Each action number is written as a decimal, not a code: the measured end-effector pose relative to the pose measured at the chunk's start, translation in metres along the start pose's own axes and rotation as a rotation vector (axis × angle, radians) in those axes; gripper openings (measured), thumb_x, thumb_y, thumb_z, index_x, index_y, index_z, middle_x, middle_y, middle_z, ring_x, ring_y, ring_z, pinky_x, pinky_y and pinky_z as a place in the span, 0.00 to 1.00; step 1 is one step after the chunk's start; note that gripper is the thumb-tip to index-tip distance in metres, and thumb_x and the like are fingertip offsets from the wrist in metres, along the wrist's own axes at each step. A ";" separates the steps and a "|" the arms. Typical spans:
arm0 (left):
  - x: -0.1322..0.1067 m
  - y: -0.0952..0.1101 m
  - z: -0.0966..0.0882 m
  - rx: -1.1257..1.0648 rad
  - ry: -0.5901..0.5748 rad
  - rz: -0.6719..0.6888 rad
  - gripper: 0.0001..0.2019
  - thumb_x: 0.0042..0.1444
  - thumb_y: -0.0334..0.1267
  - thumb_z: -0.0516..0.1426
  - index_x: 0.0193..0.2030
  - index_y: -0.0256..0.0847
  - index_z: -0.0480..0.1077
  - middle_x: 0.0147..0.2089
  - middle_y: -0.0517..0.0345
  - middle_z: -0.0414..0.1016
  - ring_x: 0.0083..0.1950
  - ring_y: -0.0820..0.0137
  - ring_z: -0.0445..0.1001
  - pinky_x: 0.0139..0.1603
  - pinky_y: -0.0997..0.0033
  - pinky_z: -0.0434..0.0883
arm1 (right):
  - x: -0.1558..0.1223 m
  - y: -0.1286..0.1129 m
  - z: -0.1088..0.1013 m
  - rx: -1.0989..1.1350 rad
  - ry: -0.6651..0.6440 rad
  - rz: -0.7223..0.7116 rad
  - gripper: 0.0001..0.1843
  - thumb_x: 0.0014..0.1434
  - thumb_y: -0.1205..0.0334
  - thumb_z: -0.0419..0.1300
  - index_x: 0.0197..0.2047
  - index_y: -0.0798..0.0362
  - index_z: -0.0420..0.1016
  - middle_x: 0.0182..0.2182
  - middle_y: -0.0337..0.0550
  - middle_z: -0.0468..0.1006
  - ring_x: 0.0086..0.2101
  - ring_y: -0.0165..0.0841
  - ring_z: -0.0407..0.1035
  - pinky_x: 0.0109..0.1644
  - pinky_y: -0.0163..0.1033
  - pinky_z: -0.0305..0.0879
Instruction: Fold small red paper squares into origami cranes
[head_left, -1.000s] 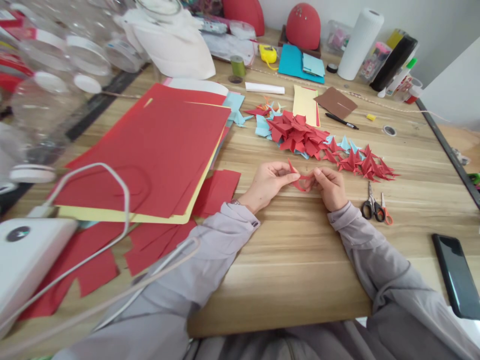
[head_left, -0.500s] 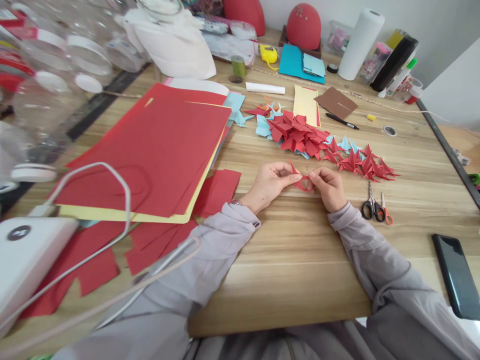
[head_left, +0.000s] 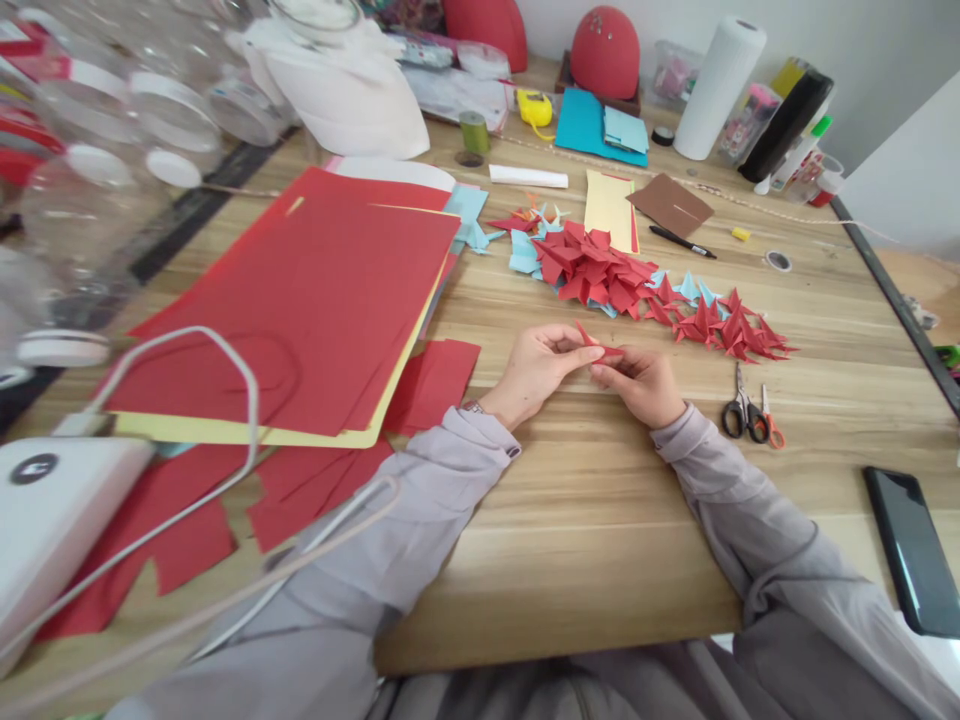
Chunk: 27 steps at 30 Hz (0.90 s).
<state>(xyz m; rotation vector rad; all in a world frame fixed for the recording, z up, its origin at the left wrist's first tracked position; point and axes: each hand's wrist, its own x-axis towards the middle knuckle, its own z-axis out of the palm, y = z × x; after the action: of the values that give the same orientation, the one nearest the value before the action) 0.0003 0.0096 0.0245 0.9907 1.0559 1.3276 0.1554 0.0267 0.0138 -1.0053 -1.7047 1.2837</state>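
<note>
Between my two hands is a small red origami crane [head_left: 592, 343], partly hidden by fingers, with a pointed tip sticking up. My left hand [head_left: 541, 368] pinches it between thumb and fingers from the left. From the right, my right hand [head_left: 639, 382] is closed on its other side, thumb toward the left thumb. Just beyond the hands lies a heap of folded red paper cranes [head_left: 596, 268], with light blue cranes [head_left: 691, 288] among them. More red cranes [head_left: 731, 325] trail off to the right.
Large red sheets [head_left: 300, 290] lie at left over cut red pieces [head_left: 442, 380]. Scissors [head_left: 742, 412] and a phone [head_left: 913, 550] are on the right. A power bank [head_left: 67, 520] with a white cable sits front left. Clear plastic bottles [head_left: 82, 220] stand at far left.
My right hand has shifted slightly left and turned, its thumb now closer to the left thumb. The red paper looks flatter and more covered by fingers. My left hand stays nearly still.
</note>
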 end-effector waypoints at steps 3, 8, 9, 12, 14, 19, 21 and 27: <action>-0.001 0.001 0.001 0.001 -0.018 -0.004 0.14 0.36 0.43 0.69 0.24 0.36 0.73 0.25 0.58 0.77 0.28 0.71 0.73 0.34 0.69 0.70 | -0.001 -0.003 0.002 0.026 0.025 0.002 0.18 0.47 0.46 0.67 0.27 0.55 0.77 0.19 0.39 0.76 0.20 0.28 0.68 0.25 0.35 0.66; -0.002 0.003 0.002 -0.024 -0.032 -0.020 0.13 0.37 0.42 0.68 0.23 0.37 0.73 0.24 0.58 0.76 0.28 0.71 0.73 0.33 0.70 0.70 | -0.002 -0.006 0.005 0.057 0.075 0.005 0.17 0.41 0.50 0.71 0.22 0.55 0.75 0.17 0.38 0.75 0.17 0.28 0.66 0.20 0.34 0.63; -0.002 0.003 0.002 -0.023 -0.032 -0.028 0.13 0.37 0.43 0.68 0.23 0.37 0.73 0.24 0.58 0.76 0.28 0.71 0.73 0.33 0.70 0.70 | -0.002 -0.006 0.005 0.056 0.079 0.000 0.17 0.41 0.50 0.71 0.22 0.55 0.75 0.17 0.38 0.75 0.17 0.28 0.66 0.20 0.33 0.63; -0.002 0.003 0.002 -0.025 -0.022 -0.041 0.13 0.36 0.43 0.69 0.24 0.36 0.74 0.25 0.58 0.77 0.28 0.71 0.73 0.33 0.70 0.70 | -0.002 -0.006 0.004 0.055 0.070 0.002 0.17 0.41 0.50 0.71 0.22 0.55 0.75 0.17 0.38 0.75 0.17 0.27 0.66 0.20 0.33 0.63; -0.002 0.002 0.002 -0.024 -0.010 -0.038 0.13 0.36 0.43 0.69 0.24 0.36 0.74 0.25 0.57 0.77 0.28 0.72 0.72 0.32 0.72 0.69 | -0.002 -0.006 0.003 0.080 0.037 0.031 0.17 0.42 0.50 0.71 0.22 0.55 0.74 0.17 0.38 0.75 0.17 0.27 0.66 0.20 0.33 0.63; -0.002 0.002 0.003 -0.005 0.034 -0.017 0.14 0.36 0.43 0.69 0.21 0.36 0.73 0.22 0.59 0.75 0.25 0.75 0.70 0.29 0.74 0.67 | 0.000 -0.009 0.002 0.167 -0.006 0.079 0.17 0.41 0.50 0.71 0.25 0.55 0.75 0.19 0.38 0.77 0.19 0.27 0.68 0.24 0.33 0.67; -0.002 0.002 0.003 -0.001 0.054 -0.002 0.13 0.36 0.43 0.68 0.21 0.36 0.72 0.22 0.60 0.74 0.24 0.76 0.68 0.28 0.75 0.65 | 0.000 -0.009 0.002 0.173 -0.002 0.086 0.17 0.41 0.51 0.71 0.27 0.55 0.76 0.20 0.39 0.78 0.21 0.27 0.70 0.27 0.34 0.68; -0.001 0.001 0.003 0.052 0.063 0.053 0.17 0.39 0.46 0.67 0.16 0.37 0.69 0.17 0.64 0.67 0.22 0.78 0.63 0.25 0.75 0.60 | 0.000 -0.005 0.004 0.155 0.006 0.109 0.17 0.43 0.50 0.70 0.26 0.56 0.77 0.20 0.40 0.78 0.19 0.27 0.69 0.25 0.33 0.67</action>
<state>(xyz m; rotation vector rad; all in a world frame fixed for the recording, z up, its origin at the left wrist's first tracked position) 0.0029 0.0086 0.0259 1.0268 1.1234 1.3884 0.1515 0.0246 0.0179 -1.0207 -1.5370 1.4575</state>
